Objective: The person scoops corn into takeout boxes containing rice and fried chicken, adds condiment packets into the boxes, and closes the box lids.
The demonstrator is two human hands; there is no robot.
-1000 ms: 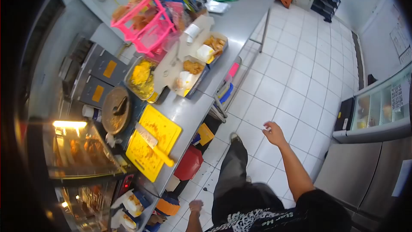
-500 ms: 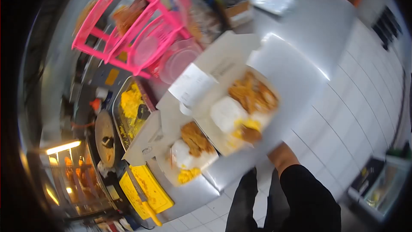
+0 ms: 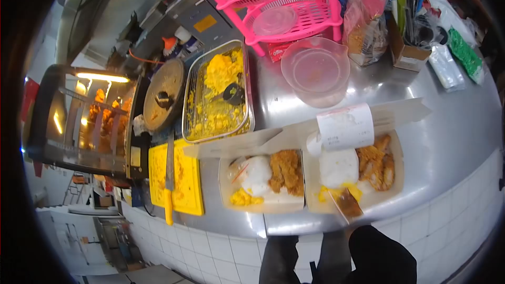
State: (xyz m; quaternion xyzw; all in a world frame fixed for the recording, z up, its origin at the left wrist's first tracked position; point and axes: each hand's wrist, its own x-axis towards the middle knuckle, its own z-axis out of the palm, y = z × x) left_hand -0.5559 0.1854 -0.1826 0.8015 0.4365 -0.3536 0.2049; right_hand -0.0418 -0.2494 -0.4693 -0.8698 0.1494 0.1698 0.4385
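Observation:
My right hand [image 3: 355,229] is barely visible at the end of a black sleeve [image 3: 380,257], by the front rim of the right-hand open takeaway box [image 3: 397,176]. Its fingers are hidden. Right above it, a small brown piece like a sauce packet [image 3: 348,206] slants over the rim. That box contains white rice [image 3: 339,168], brown fried chicken [image 3: 377,165] and yellow egg. A printed receipt [image 3: 345,127] hangs on its raised lid. Beside it, a second open box [image 3: 225,179] holds rice, fried chicken [image 3: 286,172], egg [image 3: 245,198] and a clear packet. My left hand is out of view.
A knife [image 3: 169,184] lies on a yellow cutting board [image 3: 189,179]. Behind are a tray of scrambled egg [image 3: 250,100], a round lid [image 3: 163,94], a clear plastic bowl [image 3: 315,68] and a pink rack [image 3: 294,13]. A lit food warmer [image 3: 79,118] stands left.
The view has swung round, so the counter now looks more level and the warmer shows more. My right hand has dropped lower, and the brown piece sits nearer the box's front rim.

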